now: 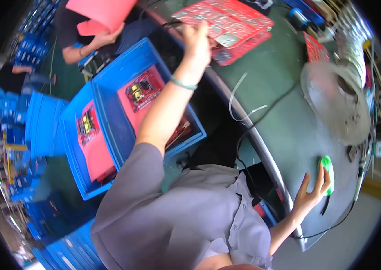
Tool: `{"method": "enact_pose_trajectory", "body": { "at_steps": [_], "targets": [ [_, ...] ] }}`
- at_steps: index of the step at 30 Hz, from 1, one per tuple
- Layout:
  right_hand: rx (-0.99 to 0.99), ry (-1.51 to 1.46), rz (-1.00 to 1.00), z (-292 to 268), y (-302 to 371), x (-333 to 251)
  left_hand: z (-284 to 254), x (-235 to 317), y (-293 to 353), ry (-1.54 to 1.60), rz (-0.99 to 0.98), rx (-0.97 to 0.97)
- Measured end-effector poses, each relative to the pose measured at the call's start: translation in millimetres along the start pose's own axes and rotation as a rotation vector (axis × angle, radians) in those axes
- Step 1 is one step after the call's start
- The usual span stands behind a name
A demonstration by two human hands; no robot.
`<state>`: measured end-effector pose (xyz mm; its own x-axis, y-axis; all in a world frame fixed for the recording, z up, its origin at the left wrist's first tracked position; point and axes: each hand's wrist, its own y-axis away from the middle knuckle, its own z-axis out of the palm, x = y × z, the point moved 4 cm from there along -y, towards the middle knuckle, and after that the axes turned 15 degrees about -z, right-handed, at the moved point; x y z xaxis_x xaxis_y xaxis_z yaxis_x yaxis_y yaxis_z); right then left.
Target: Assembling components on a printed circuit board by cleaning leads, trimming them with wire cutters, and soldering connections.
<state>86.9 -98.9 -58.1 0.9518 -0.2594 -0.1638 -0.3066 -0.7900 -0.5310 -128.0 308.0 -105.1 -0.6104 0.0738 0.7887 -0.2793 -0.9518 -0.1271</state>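
Observation:
At the far edge of the bench, my left hand (198, 42) is closed at the near left corner of a red circuit board panel (233, 22), with slight motion blur around the fingers. A second red panel (235, 55) shows below the first one. On the right, my right hand (311, 194) has its thumb and fingers apart on the green bench top (285, 130). Its fingertips overlap a bright green, rounded object (327, 168) whose kind I cannot make out. A short black strip sticks out of the near end of that object.
Blue bins (143, 48) left of the bench hold pink sheets and populated red boards (142, 92). Another person (105, 40) holds a pink sheet beyond them. A cloudy hood (334, 103) on a silver duct (351, 49), a white tube (232, 99) and a dark cable (273, 104) occupy the bench.

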Motion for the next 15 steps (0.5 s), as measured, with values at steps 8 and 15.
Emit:
{"method": "enact_pose_trajectory", "body": {
  "at_steps": [8, 15],
  "targets": [
    [-0.134, -0.057, -0.072, 33.6, 12.8, -10.5, -31.2, 49.7, 101.7, -0.412, -0.267, -0.026],
    [-0.222, -0.249, -0.318, 76.5, -16.4, -73.1, -160.6, 177.3, 260.1, -0.682, -0.668, -0.397]
  ]
}}
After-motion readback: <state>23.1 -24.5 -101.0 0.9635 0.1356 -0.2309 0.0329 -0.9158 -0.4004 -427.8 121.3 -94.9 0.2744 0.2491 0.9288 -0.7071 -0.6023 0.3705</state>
